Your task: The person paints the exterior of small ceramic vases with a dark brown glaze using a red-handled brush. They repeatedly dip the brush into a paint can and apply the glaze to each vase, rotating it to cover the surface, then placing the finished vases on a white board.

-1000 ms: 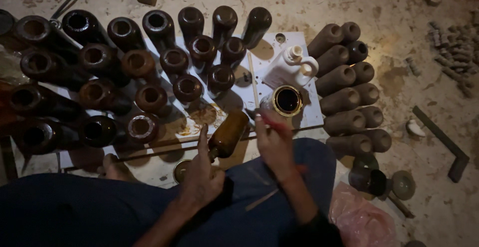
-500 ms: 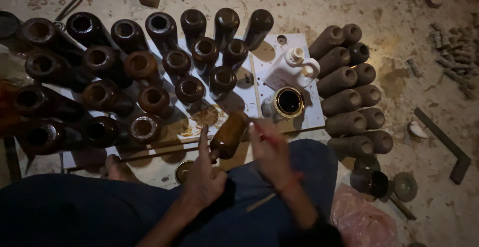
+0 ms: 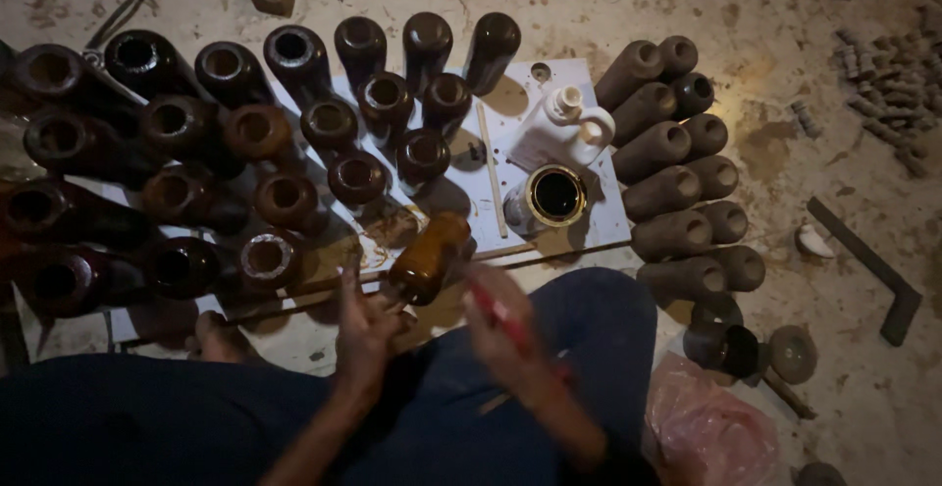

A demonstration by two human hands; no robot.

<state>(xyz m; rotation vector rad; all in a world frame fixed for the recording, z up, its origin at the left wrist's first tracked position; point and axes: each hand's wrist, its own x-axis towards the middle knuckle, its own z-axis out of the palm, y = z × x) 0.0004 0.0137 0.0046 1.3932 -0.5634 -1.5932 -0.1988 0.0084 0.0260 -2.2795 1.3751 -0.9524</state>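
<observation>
My left hand (image 3: pixel 365 327) grips the lower end of a brown bottle-shaped piece (image 3: pixel 429 256) that tilts up and away over the white board (image 3: pixel 599 213). My right hand (image 3: pixel 502 327), blurred by motion, holds a thin red-handled brush (image 3: pixel 498 311) close to the piece's near end. Just beyond stands an open round tin (image 3: pixel 555 195) of dark liquid. A white plastic jug (image 3: pixel 561 131) lies behind the tin.
Several dark glossy bottle-shaped pieces (image 3: pixel 285 197) stand upright on the board to the left. Several dull brown ones (image 3: pixel 675 184) lie stacked on the right. A pink plastic bag (image 3: pixel 714 423) sits by my right knee. A thin stick (image 3: pixel 491 180) lies on the board.
My right hand has drawn back from beside the tin toward my lap with the brush. The brown piece stays tilted in my left hand.
</observation>
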